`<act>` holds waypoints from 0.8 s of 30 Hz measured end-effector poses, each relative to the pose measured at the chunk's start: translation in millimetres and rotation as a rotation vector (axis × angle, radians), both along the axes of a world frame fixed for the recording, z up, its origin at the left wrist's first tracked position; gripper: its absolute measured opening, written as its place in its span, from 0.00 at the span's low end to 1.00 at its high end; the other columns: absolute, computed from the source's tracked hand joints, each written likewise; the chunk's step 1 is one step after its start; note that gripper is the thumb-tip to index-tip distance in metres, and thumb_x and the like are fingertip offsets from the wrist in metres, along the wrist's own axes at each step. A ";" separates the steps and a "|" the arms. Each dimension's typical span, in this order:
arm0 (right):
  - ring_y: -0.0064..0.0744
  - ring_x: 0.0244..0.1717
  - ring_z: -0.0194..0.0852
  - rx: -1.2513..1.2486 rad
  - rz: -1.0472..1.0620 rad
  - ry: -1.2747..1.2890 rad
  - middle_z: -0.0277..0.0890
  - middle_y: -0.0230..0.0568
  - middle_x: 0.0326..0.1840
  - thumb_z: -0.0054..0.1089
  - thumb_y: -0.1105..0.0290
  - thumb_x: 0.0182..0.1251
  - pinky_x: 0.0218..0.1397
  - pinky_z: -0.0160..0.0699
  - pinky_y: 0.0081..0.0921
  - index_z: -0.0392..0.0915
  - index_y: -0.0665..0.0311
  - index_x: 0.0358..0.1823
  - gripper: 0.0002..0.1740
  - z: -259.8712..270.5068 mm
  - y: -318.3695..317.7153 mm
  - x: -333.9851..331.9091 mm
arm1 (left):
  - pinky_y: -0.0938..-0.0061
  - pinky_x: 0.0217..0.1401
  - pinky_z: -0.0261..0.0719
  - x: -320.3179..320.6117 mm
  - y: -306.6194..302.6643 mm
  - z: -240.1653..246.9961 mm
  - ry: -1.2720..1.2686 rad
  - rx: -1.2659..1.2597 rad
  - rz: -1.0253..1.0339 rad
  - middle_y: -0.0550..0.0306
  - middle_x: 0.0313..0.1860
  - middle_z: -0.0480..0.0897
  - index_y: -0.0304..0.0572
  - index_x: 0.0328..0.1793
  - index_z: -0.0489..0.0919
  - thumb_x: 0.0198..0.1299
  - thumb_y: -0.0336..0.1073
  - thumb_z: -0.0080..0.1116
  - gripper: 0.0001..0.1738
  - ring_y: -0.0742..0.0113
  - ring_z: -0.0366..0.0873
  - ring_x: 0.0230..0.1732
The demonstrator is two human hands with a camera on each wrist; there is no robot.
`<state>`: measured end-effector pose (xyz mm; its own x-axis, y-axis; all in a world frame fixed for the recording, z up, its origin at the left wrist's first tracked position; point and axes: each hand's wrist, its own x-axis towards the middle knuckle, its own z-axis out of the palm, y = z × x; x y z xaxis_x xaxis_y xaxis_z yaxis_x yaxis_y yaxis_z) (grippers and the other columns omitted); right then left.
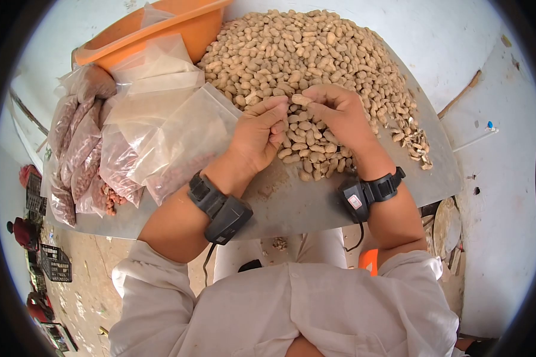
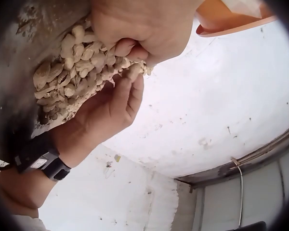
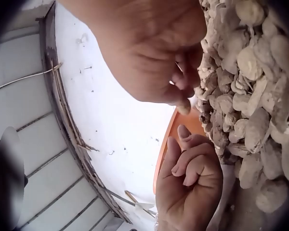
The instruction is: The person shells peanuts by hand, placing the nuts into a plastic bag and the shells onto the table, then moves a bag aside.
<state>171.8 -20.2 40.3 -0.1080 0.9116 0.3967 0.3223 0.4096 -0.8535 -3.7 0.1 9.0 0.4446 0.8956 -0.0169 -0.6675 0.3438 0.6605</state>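
Between thumb and fingertips, my right hand (image 1: 339, 113) pinches an unshelled peanut (image 1: 301, 100), whose end also shows in the right wrist view below the fingers. Close beside it, my left hand (image 1: 259, 134) has its fingers curled; the right wrist view shows this left hand (image 3: 192, 180) with nothing visible between thumb and forefinger. Both hands hover over the near part of a large heap of unshelled peanuts (image 1: 304, 53). Looser peanuts (image 2: 79, 60) lie beneath the hands in the left wrist view.
Clear plastic bags of shelled peanuts (image 1: 77, 143) lie at the left, with flat plastic bags (image 1: 167, 128) beside them. An orange basin (image 1: 155, 41) stands behind. Broken shells (image 1: 414, 140) lie at the right on the grey table (image 1: 292, 208). A white wall borders the back.
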 end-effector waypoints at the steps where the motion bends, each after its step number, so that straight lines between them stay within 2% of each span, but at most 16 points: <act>1: 0.22 0.33 0.75 -0.019 0.064 0.125 0.79 0.35 0.37 0.59 0.76 0.58 0.38 0.73 0.19 0.77 0.66 0.39 0.07 -2.0 -0.2 -1.7 | 0.88 0.18 0.60 1.0 -1.3 0.2 0.008 0.028 0.008 0.64 0.27 0.73 0.34 0.48 0.76 0.62 0.27 0.53 0.09 0.81 0.64 0.20; 2: 0.20 0.33 0.74 -0.038 0.127 0.251 0.79 0.35 0.38 0.59 0.76 0.59 0.38 0.73 0.18 0.77 0.68 0.39 0.07 -4.2 0.8 -2.8 | 0.88 0.18 0.60 2.1 -2.7 0.6 0.018 0.056 0.016 0.64 0.27 0.74 0.34 0.50 0.76 0.61 0.26 0.54 0.11 0.81 0.64 0.19; 5: 0.23 0.32 0.74 -0.076 0.268 0.392 0.78 0.35 0.36 0.56 0.76 0.61 0.38 0.73 0.19 0.76 0.67 0.41 0.08 -15.4 9.5 -4.5 | 0.88 0.18 0.61 5.1 -10.4 8.3 0.087 0.096 0.066 0.63 0.28 0.77 0.33 0.53 0.75 0.60 0.26 0.56 0.15 0.81 0.63 0.18; 8: 0.21 0.31 0.73 -0.128 0.324 0.569 0.77 0.33 0.33 0.54 0.75 0.63 0.37 0.73 0.18 0.76 0.67 0.42 0.07 -13.6 5.8 -8.2 | 0.88 0.18 0.61 6.4 -9.9 5.6 0.147 0.209 0.121 0.62 0.29 0.78 0.32 0.54 0.75 0.60 0.26 0.56 0.16 0.82 0.64 0.18; 11: 0.20 0.30 0.72 -0.203 0.316 0.618 0.76 0.33 0.32 0.52 0.74 0.64 0.37 0.72 0.17 0.76 0.67 0.41 0.07 -12.7 3.4 -7.5 | 0.88 0.18 0.60 7.9 -13.2 6.8 0.164 0.235 0.140 0.63 0.27 0.77 0.32 0.54 0.75 0.60 0.26 0.56 0.16 0.82 0.64 0.18; 14: 0.19 0.31 0.72 -0.228 0.328 0.591 0.77 0.33 0.32 0.54 0.74 0.63 0.37 0.72 0.16 0.77 0.67 0.43 0.09 -14.0 5.2 -4.9 | 0.88 0.18 0.60 9.2 -11.7 3.1 0.177 0.293 0.180 0.63 0.26 0.77 0.32 0.54 0.75 0.60 0.26 0.56 0.16 0.83 0.63 0.18; 17: 0.19 0.33 0.73 -0.229 0.282 0.587 0.77 0.33 0.33 0.57 0.75 0.61 0.38 0.72 0.16 0.77 0.68 0.47 0.12 -12.0 0.7 -8.6 | 0.87 0.19 0.56 9.5 -16.4 12.1 0.195 0.281 0.171 0.68 0.25 0.73 0.34 0.54 0.76 0.60 0.27 0.56 0.15 0.83 0.60 0.20; 20: 0.20 0.35 0.73 -0.127 0.299 0.557 0.78 0.34 0.35 0.59 0.75 0.60 0.39 0.73 0.17 0.76 0.69 0.49 0.15 -12.9 0.2 -11.1 | 0.87 0.20 0.55 6.5 -13.2 9.7 0.198 0.291 0.132 0.69 0.25 0.73 0.33 0.53 0.76 0.60 0.27 0.56 0.14 0.82 0.59 0.19; 24: 0.20 0.37 0.74 -0.016 0.179 0.383 0.78 0.35 0.36 0.60 0.74 0.59 0.41 0.74 0.18 0.77 0.70 0.47 0.14 -8.7 -2.9 -11.8 | 0.88 0.20 0.55 5.5 -11.0 5.1 0.253 0.350 0.125 0.69 0.24 0.73 0.33 0.51 0.77 0.59 0.28 0.57 0.13 0.83 0.60 0.19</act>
<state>160.0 -23.1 31.6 -0.1130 0.8980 0.4252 -0.0945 0.4163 -0.9043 1.8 -10.9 14.0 0.3535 0.9132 0.2026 -0.4925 -0.0024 0.8703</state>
